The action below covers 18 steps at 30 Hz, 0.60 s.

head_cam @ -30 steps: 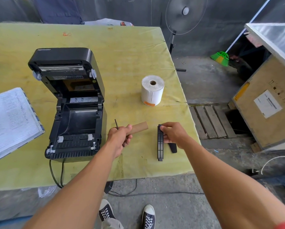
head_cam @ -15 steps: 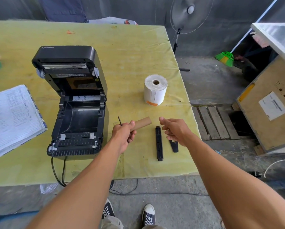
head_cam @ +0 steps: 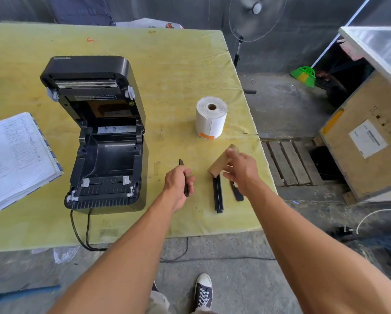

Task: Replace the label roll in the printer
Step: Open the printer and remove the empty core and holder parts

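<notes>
The black label printer (head_cam: 104,141) stands on the yellow table (head_cam: 172,71) with its lid up and its roll bay empty. A full white label roll (head_cam: 211,117) stands on end to its right. My right hand (head_cam: 241,169) holds the brown cardboard core (head_cam: 219,165) just above the table. My left hand (head_cam: 178,184) grips a thin black plastic piece (head_cam: 183,175). Between the hands a black spindle bar (head_cam: 218,193) lies flat, and a second black piece (head_cam: 236,192) lies partly under my right wrist.
An open notebook (head_cam: 13,159) lies at the table's left. The printer's cable (head_cam: 81,232) hangs over the front edge. Right of the table are a floor fan (head_cam: 255,17), a wooden pallet (head_cam: 289,162) and a plywood crate (head_cam: 366,137). My shoes (head_cam: 202,291) are below.
The cardboard core has passed from my left hand to my right hand. My left hand keeps only the thin black piece. The spindle bar, let go by my right hand, lies on the table.
</notes>
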{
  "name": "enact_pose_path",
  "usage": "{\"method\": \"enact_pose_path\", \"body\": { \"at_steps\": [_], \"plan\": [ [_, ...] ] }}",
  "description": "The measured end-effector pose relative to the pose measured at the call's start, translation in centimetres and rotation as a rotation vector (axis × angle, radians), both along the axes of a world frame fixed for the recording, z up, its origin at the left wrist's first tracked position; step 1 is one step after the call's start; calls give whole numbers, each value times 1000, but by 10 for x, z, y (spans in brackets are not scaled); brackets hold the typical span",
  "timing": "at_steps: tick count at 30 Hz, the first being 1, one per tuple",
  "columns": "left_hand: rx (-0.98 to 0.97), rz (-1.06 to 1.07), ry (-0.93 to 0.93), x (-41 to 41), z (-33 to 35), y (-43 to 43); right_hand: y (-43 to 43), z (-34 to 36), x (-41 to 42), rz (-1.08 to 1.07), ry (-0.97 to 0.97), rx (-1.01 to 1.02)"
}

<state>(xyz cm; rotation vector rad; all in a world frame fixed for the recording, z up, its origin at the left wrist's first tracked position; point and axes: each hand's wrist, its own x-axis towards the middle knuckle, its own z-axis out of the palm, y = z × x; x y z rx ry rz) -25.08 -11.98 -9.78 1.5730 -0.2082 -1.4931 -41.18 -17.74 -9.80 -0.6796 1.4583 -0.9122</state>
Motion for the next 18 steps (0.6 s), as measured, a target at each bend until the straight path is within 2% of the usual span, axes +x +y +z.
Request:
{"method": "enact_pose_path", "body": {
  "at_steps": [2, 5, 9, 13, 18],
  "plan": [
    [9, 3, -56, 7, -3, 0, -1, 3, 1, 180, 142, -14],
    [82, -108, -328, 17, -9, -2, 3, 5, 18, 407, 331, -31],
    [97, -259, -603, 27, -21, 0, 12, 4, 46, 610, 630, -44],
    [120, -380, -764, 34, -27, 5, 17, -3, 56, 782, 918, -107],
    [144, -423, -830, 38, -33, 2, 16, -6, 54, 816, 936, -148]
  ]
}}
